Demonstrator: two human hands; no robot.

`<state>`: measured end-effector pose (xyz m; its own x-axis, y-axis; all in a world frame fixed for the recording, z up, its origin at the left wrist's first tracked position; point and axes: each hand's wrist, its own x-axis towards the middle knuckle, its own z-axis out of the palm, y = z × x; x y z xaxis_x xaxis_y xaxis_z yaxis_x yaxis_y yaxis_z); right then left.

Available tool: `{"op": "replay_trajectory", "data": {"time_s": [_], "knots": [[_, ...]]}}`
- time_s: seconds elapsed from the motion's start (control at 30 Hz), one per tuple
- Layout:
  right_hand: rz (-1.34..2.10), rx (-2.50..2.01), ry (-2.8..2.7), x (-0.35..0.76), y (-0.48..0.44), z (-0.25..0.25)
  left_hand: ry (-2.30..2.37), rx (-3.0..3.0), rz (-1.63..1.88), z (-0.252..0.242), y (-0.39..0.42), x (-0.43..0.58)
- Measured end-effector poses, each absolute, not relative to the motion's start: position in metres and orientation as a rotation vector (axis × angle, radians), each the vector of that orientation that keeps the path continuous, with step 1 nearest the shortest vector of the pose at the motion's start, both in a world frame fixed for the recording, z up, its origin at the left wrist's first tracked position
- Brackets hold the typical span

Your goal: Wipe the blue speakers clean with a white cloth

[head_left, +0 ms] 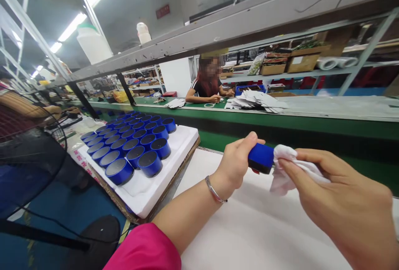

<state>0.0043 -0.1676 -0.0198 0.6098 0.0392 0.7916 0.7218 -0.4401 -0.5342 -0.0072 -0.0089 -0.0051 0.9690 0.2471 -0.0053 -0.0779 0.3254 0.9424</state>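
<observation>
A blue cylinder (261,158) is held in the air, its long axis nearly level, one end pointing right into a white cloth (291,170). The left hand (237,164) clamps it, a metal bangle (213,189) on that wrist; the right hand (336,195) pinches the cloth against that end, above a white bench (249,228).

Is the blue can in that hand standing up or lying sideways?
Sideways: the left hand holds the blue can level, its end against the white cloth in the right hand.
</observation>
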Motion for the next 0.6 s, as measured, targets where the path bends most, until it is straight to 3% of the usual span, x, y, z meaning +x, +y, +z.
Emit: {"op": "replay_trajectory", "data": {"time_s": [0.6], "knots": [[-0.672,-1.863,-0.310,-0.004,-0.161,-0.014,0.091,1.296,0.163,-0.015,-0.010,-0.005]]}}
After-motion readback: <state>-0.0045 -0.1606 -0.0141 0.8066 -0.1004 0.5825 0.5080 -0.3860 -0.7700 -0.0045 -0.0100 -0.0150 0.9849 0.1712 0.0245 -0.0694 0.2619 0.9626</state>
